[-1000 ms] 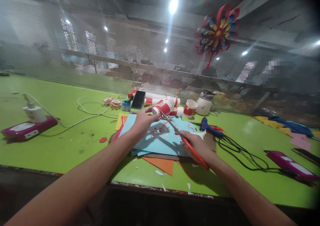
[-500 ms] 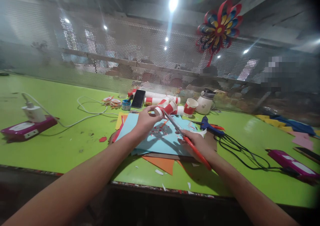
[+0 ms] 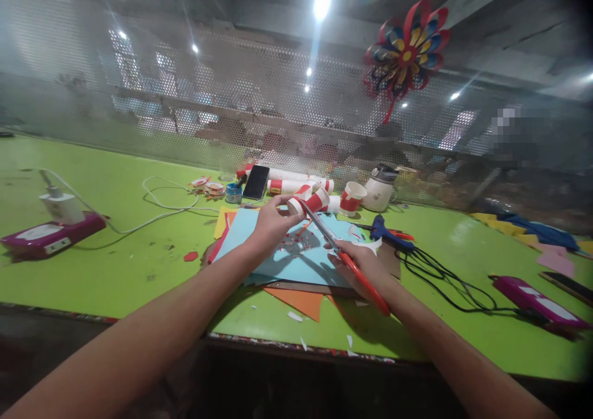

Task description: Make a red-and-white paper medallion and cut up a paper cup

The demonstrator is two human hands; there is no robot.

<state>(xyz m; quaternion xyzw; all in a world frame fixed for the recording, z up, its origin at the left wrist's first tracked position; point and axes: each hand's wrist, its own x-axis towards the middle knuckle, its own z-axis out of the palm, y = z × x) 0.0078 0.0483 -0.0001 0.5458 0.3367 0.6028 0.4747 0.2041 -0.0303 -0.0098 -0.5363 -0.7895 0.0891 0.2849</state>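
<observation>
My left hand (image 3: pixel 273 224) grips a red and white paper cup (image 3: pixel 315 203), tilted on its side above light blue paper sheets (image 3: pixel 259 264). In my right hand (image 3: pixel 361 264) is a pair of scissors (image 3: pixel 354 267) with red handles, its blades reaching up to the cup's edge. How far the blades are apart, I cannot tell. Small red and white paper scraps (image 3: pixel 296 244) lie on the blue sheets beneath the cup. A curled white strip (image 3: pixel 370 246) rests beside my right hand.
Behind my hands stand another paper cup (image 3: pixel 352 198), a white jug (image 3: pixel 380 187), a phone (image 3: pixel 256 182) and a blue jar (image 3: pixel 233 193). A blue glue gun (image 3: pixel 386 233) with black cable lies right. Purple power strips (image 3: pixel 55 237) sit at both sides. An orange sheet (image 3: pixel 296 303) pokes out in front.
Very little differs. Both hands, the cup and the scissors hold nearly the same place, and the whole view has shifted slightly.
</observation>
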